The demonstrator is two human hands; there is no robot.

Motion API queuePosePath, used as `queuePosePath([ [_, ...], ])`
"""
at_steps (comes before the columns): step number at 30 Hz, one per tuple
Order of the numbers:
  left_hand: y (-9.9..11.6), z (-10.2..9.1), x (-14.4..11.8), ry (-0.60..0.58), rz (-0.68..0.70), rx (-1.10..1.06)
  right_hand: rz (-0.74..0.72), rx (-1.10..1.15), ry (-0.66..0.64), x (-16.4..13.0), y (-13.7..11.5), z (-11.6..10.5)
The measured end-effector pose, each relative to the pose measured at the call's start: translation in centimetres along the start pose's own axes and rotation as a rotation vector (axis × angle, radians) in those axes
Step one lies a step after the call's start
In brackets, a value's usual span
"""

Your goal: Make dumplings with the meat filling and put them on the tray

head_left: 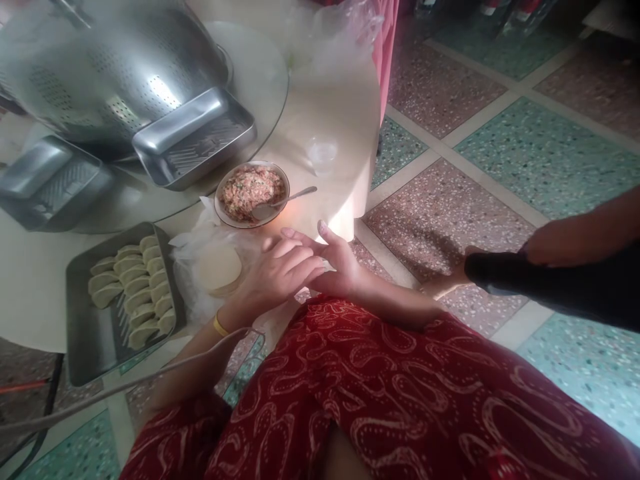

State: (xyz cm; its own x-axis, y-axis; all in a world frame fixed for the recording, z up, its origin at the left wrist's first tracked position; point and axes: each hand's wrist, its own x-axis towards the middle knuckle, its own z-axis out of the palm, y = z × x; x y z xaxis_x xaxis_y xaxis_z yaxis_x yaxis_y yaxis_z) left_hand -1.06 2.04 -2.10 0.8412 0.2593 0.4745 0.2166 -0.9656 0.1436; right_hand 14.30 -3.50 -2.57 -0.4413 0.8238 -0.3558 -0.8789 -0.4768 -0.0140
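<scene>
Both hands together w/ loose, empty grip, wrapper stack just left, beside L hand.

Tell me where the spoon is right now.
In the head view, the spoon rests in the bowl of minced filling on the table, handle pointing right, just beyond the left hand and right hand.
</scene>
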Motion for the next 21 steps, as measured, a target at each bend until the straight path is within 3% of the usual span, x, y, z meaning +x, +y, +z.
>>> queuePosePath([
  [3, -0.03, -0.11, 0.13, 0.018, 0.104, 0.103, -0.007, -0.017, -0.019, -0.02, -0.04, -0.02],
  [7, -0.06, -0.24, 0.44, -0.052, 0.122, 0.085, 0.022, -0.024, -0.02, 0.17, 0.06, -0.08],
  [10, 0.02, -0.3, 0.72, -0.027, 0.165, 0.086, 0.028, -0.035, 0.009, 0.29, 0.2, -0.03],
  [21, -0.05, 0.46, 0.64, -0.026, 0.137, -0.053, 0.013, -0.036, -0.032, 0.82, 0.51, -0.55],
])
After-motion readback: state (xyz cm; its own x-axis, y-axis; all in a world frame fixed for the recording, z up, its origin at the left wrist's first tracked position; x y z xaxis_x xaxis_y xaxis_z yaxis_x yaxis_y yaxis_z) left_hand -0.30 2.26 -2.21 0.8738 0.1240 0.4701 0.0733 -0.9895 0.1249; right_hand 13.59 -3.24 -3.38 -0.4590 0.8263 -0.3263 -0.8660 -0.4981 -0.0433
